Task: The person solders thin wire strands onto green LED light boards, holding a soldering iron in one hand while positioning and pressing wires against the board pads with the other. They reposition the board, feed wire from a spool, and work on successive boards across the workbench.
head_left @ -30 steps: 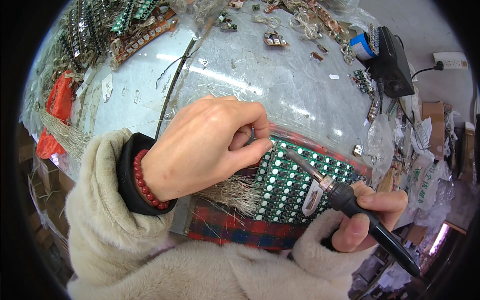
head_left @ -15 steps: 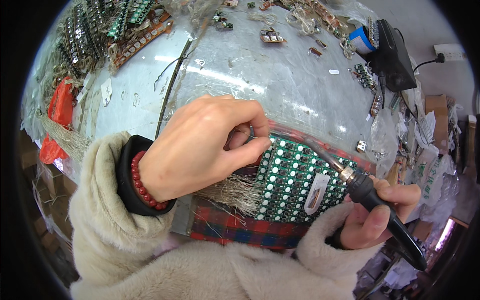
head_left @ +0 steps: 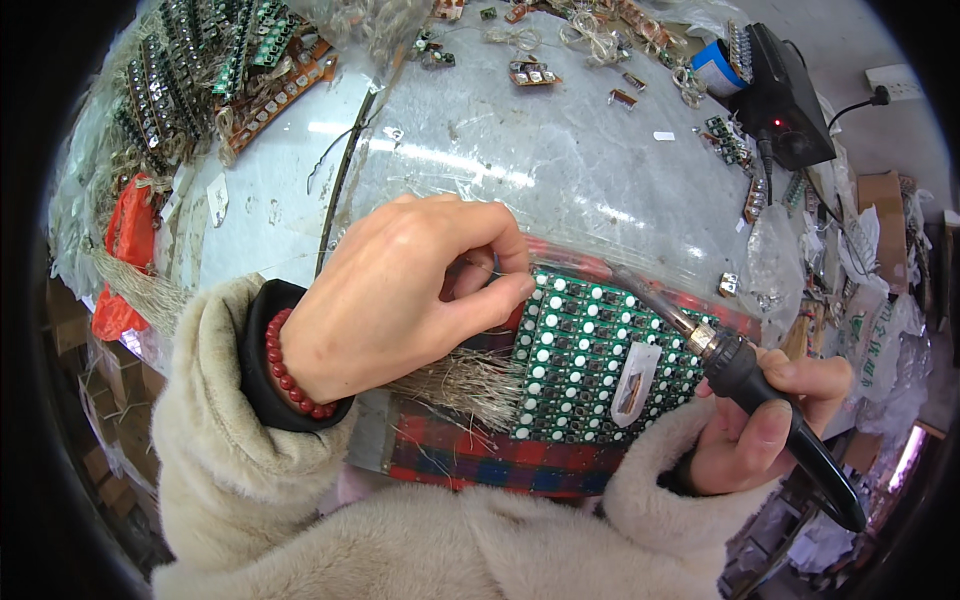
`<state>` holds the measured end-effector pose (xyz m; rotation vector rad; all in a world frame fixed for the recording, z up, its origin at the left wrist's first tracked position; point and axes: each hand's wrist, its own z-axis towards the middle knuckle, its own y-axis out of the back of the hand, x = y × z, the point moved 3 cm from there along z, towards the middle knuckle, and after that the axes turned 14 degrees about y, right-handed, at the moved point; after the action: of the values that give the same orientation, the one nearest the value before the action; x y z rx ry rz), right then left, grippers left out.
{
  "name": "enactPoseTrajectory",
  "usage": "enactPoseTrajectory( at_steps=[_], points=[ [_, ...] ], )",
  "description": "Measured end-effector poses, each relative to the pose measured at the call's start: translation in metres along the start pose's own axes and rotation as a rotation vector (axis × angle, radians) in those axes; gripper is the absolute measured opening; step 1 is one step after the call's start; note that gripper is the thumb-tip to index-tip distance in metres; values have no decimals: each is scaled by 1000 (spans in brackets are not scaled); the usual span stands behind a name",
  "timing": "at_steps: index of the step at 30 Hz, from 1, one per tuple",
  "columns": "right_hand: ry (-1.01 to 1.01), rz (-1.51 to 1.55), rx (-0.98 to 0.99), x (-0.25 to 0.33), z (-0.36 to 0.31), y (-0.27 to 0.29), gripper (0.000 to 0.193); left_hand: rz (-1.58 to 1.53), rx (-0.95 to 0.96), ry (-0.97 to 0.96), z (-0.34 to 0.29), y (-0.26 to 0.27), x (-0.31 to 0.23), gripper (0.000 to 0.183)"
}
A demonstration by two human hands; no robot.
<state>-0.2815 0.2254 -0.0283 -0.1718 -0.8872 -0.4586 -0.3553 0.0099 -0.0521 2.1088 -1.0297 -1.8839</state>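
My left hand (head_left: 400, 300) pinches a thin wire between thumb and forefinger at the top left corner of a green circuit board panel (head_left: 590, 360) with rows of white dots. A loose bundle of fine wires (head_left: 455, 375) lies under that hand. My right hand (head_left: 755, 425) grips the black handle of a soldering iron (head_left: 745, 375); its metal tip reaches up and left over the panel's top edge. The panel rests on a red plaid cloth (head_left: 470, 460) on my lap.
A table covered in clear plastic (head_left: 560, 150) stretches ahead. Green board strips (head_left: 200, 60) pile at the far left, a red bag (head_left: 125, 250) at the left edge, a black soldering station (head_left: 785, 95) at the far right, and small parts lie scattered.
The right hand with the soldering iron has drawn back to the right and a little down. The left hand stays pinched at the panel's corner.
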Motion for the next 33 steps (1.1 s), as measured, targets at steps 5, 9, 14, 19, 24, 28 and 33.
enactPoseTrajectory(
  at_steps=[5,9,14,19,24,28,33],
  points=[
    [49,-84,142,3,4,0,43,180,-78,-176,-3,12,-6,19],
    [-28,-60,53,8,5,2,53,282,-211,-235,-31,37,-19,22],
    [46,7,109,17,9,-1,47,456,-142,-163,-59,20,-16,19],
    [145,-30,122,28,3,1,46,503,-195,-192,-55,-1,-2,12],
    [296,139,308,32,-3,3,24,384,-205,-190,-61,10,-3,7],
    [325,164,392,33,-9,0,16,422,-272,-220,-64,7,-4,8],
    [344,120,429,35,-8,-1,17,460,-151,-193,-54,1,3,10]
  ],
)
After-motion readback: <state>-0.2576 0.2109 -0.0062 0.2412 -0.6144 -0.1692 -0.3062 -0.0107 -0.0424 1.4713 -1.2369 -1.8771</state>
